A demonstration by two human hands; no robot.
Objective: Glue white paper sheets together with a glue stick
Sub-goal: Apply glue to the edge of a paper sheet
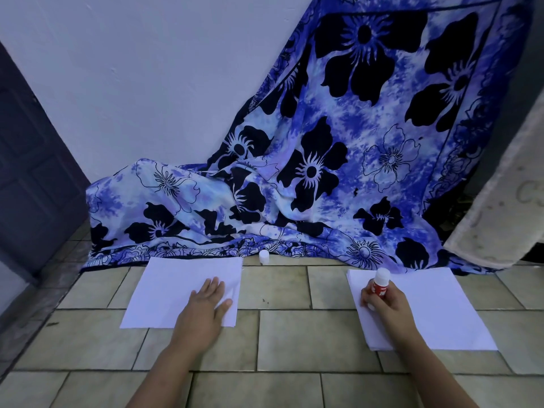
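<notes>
At the far left stands a dark door (29, 172), and from it a tiled floor (294, 334) runs across the foreground. On the tiles lies a white paper sheet (164, 293), possibly more than one layer, with its far edge just beside the hem of a blue flowered cloth (338, 157) draped down the wall. The left hand (206, 304) presses flat on the sheet's near right part, fingers straight and spread, gripping nothing. The paper by the fingertips looks slightly creased or lifted, so a sideways slide of that palm could wrinkle it or skew the layers while any glue is wet. Between the two papers, against the cloth hem, sits a small white cap (264, 257), well apart from both hands; left off too long, the stick could dry out. Further right, the right hand (385, 304) has its fingers curled round a red-labelled glue stick (379, 284), held tilted over the near left part of a stack of white paper (441, 313). I cannot tell whether its lower end touches the top sheet. Pressing hard there could smear glue onto sheets below or drag several off together. A pale mat (500, 201) hangs at the right edge.
</notes>
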